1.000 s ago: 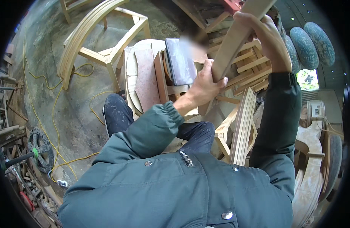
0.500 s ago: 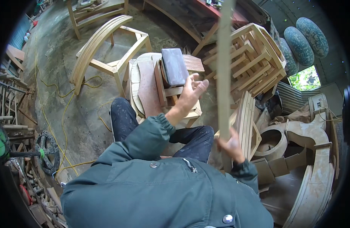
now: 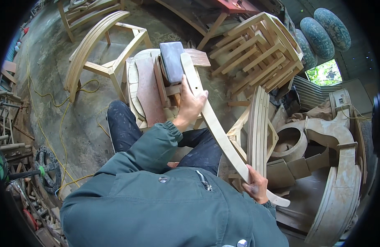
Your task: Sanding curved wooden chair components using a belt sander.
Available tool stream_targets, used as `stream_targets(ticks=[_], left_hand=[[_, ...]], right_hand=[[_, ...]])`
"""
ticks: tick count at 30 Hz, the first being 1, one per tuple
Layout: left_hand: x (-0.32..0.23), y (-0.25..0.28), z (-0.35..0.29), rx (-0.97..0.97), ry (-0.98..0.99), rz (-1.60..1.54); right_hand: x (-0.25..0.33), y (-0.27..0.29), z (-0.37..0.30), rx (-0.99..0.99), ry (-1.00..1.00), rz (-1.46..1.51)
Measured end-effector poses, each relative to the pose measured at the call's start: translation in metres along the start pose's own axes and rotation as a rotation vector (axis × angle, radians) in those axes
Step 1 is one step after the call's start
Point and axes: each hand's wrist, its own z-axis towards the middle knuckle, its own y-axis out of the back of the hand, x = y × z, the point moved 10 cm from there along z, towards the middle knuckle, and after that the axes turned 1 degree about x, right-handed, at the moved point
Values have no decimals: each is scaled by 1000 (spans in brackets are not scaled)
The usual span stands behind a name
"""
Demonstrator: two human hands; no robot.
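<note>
A long, curved pale wooden slat (image 3: 221,136) with a small dark hole near its upper end lies slantwise across my lap. My left hand (image 3: 191,101) grips it below that hole, thumb over its face. Farther down, my right hand (image 3: 256,186) is wrapped round the slat near its lower end, which sticks out past the wrist. Just left of the slat's upper end is a grey, flat-faced rectangular block (image 3: 171,61). The block rests on a low wooden stand (image 3: 145,92) of boards between my knees and the far floor.
A curved wooden frame (image 3: 97,45) stands at the left, with a yellow cord (image 3: 63,136) on the floor. Stacked wooden frames (image 3: 264,53) are at the upper right; bundled curved slats (image 3: 258,127) lean beside my right hand. A large carved piece (image 3: 342,156) stands farther right.
The slat has swung from upright to slanting left, its upper end now beside the grey block. My left hand, open before, has closed on it; my right hand has kept hold.
</note>
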Motion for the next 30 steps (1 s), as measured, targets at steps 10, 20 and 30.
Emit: stream_targets(ticks=[10, 20, 30], left_hand=[[-68, 1, -13, 237, 278, -830], [-162, -16, -52, 434, -63, -822], [-124, 72, -7, -78, -153, -631]], right_hand=[[-118, 12, 10, -462, -331, -528], [-173, 32, 37, -697, -435, -542], [-134, 8, 28, -638, -210, -601]])
